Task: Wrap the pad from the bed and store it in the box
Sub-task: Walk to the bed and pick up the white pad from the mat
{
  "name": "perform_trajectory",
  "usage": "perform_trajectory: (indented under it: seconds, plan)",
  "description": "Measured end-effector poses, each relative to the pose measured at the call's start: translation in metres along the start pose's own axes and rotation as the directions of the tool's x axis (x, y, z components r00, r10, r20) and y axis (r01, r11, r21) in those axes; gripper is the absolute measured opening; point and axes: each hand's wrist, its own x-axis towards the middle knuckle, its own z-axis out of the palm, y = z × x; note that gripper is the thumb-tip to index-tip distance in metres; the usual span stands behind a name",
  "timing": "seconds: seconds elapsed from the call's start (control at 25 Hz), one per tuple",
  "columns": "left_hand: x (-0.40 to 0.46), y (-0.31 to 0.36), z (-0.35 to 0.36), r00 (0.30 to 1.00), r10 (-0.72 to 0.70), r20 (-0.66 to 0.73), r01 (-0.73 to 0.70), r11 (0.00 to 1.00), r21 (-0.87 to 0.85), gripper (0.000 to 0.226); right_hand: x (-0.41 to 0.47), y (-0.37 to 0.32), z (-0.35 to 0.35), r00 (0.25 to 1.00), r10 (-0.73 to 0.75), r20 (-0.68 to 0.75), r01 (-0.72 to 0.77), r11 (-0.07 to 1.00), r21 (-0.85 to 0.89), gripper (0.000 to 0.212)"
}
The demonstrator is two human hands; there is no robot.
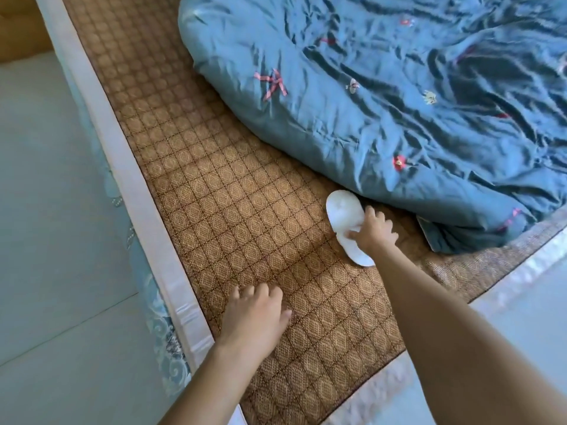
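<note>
The bed fills most of the view, w/ a brown woven mat running from abt 11 o'clock down to 5 o'clock, and a rumpled blue quilt heaped over the 1–3 o'clock part. Pale floor lies off at 9 o'clock. No box in view, so storing is a later step, I'd say. The white pad lies on the mat just right of centre, touching or nearly touching the quilt's lower edge; can't tell which. Its long axis runs roughly 11 to 5 o'clock, near parallel w/ the mat's length, rounded far end twd the quilt, near end twd the person. The right hand is on it, fingers curled over the pad's right edge abt mid-length, gripping the pad; thumb seems tucked under but it's partly hidden. So the pad sticks out both ways from the grip, more of it twd 11 o'clock than twd 5. The left hand is well apart at abt 7 o'clock from the pad, fingers spread and loose, palm down on or just above the mat, holding nothing. Right is plainly the nearer hand; to wrap, the left prob needs to come in twd 1 o'clock and take the free left edge or near end.
</note>
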Motion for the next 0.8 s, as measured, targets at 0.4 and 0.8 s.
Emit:
perform_trajectory:
  seconds: [0.4, 0.8]
  plan:
    - [-0.043, -0.013, -0.010, 0.999, -0.033, -0.034, 0.032, 0.999, -0.032, 0.042, -0.091, -0.027, 0.012, 0.978, -0.172, 0.117, 0.057, 0.763, 0.643, 0.014]
    - [-0.194, -0.043, -0.048, 0.973, -0.148, -0.179, 0.131, 0.986, -0.103, 0.041, -0.283, -0.060, -0.071, 0.837, -0.445, 0.319, -0.048, 0.522, 0.852, 0.021]
